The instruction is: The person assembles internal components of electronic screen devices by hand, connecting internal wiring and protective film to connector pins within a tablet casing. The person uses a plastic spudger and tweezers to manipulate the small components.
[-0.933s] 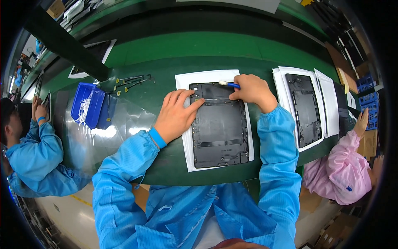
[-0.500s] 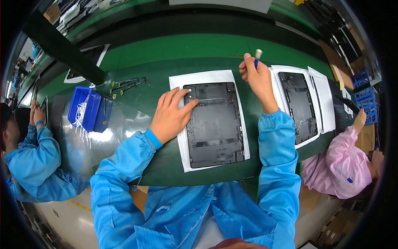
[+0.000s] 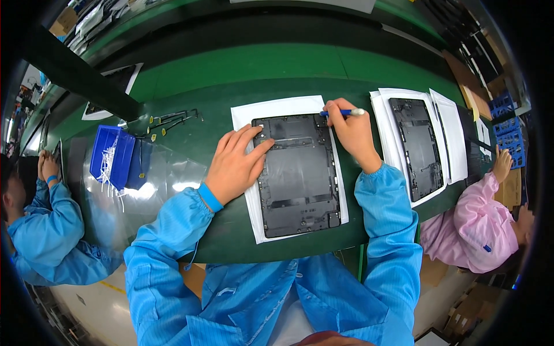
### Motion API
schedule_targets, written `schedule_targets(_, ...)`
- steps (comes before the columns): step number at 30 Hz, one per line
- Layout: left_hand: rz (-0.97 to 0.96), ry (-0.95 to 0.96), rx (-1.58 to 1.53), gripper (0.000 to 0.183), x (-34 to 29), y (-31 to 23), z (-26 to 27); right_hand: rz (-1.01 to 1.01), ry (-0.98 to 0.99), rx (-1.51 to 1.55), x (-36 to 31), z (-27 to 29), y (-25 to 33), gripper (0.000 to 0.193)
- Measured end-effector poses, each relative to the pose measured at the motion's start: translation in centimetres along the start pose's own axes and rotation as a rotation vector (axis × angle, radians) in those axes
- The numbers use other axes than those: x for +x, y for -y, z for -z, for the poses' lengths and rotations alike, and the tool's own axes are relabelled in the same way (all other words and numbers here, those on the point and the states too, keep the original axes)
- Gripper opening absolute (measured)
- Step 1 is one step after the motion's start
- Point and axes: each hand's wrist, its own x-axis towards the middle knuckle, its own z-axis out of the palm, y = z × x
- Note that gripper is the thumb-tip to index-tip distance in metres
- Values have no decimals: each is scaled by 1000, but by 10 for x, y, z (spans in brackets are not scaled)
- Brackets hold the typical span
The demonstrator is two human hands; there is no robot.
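A black tablet-like housing (image 3: 297, 173) with small parts along its rim lies on a white padded sheet (image 3: 277, 108) in front of me. My left hand (image 3: 235, 164) rests on its upper left, fingers spread and fingertips touching the surface. In my right hand (image 3: 353, 138) is a blue pen-shaped tool (image 3: 346, 112) with a whitish rear end, pinched between thumb and fingers. Its front end points left, at the housing's upper right corner. Whether the tip touches there I cannot tell.
A second black housing (image 3: 420, 150) lies on stacked white sheets to the right. At left stand a blue bin (image 3: 104, 147) of white strips and several thin black cables (image 3: 176, 120). A green post (image 3: 81, 75) rises far left. Co-workers in blue (image 3: 52, 222) and pink (image 3: 470, 230) sit either side.
My right hand has come down and toward me, bringing the pen-shaped tool from above the green table to the housing's upper right corner. My left hand stays on the housing.
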Motion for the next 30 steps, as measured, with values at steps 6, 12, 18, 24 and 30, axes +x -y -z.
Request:
schedule_targets(6,-46,-22,86,41,-3,6,-7,173,41,-55,-22,3,14,16)
schedule_targets(12,121,-80,-36,62,-5,6,-7,77,278,196,-18,-30,60,16)
schedule_targets(18,149,-40,-77,66,-6,5,-8,203,366,94,-19,-63,56,15)
schedule_targets(24,97,-33,13,58,-5,10,-5,408,317,84,-66,-38,64,15)
schedule_targets(30,76,-51,49,54,-5,16,-14,561,496,187,-127,-28,61,12)
